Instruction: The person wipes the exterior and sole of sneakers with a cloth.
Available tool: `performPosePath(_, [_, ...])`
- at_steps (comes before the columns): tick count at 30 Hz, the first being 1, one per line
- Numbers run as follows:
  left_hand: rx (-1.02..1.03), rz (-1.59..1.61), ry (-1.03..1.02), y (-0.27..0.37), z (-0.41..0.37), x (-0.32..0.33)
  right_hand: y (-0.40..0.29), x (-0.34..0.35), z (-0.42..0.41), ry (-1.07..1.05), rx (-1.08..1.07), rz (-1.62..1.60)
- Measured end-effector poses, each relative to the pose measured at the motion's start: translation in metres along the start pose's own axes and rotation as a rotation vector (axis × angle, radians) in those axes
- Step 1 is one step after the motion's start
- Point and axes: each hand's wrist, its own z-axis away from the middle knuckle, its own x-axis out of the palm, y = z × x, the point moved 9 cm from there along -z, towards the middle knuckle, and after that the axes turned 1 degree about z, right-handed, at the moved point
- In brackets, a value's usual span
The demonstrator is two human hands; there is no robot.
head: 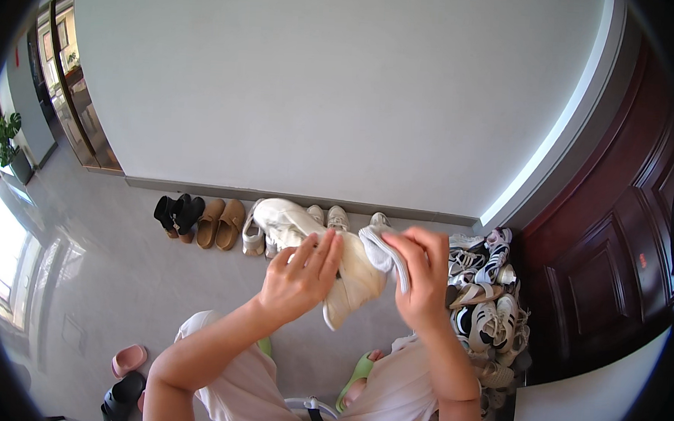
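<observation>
In the middle of the view is a cream-white shoe (pixel 359 280), tilted with its toe towards the upper left. My left hand (pixel 302 277) is on its near side, fingers straight and thumb hidden behind them. A pale sock (pixel 376 251) with a ribbed cuff is pinched in my right hand (pixel 419 272), close against the shoe's right end. Whether the sock goes into the shoe or only touches it, I cannot tell. Both hands are above the floor, over my spread knees.
Along the wall stand black ankle boots (pixel 185 214), brown clogs (pixel 220 224) and white sneakers (pixel 337 217). A pile of shoes (pixel 488 321) fills the right side beside a dark red door (pixel 590 292). Pink (pixel 129 361) and black slippers (pixel 123 399) lie at the lower left.
</observation>
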Motion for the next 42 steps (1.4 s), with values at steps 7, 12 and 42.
performPosePath(7, [0.085, 0.109, 0.018, 0.021, 0.001, -0.001, 0.013, 0.030, 0.002, -0.416, -0.025, -0.278])
performPosePath(12, [0.008, 0.123, 0.012, 0.010, 0.002, 0.005, -0.006, 0.026, 0.007, -0.419, -0.100, -0.333])
performPosePath(42, [-0.508, 0.481, -0.157, -0.059, 0.019, 0.025, -0.029, 0.026, 0.009, -0.233, -0.131, -0.267])
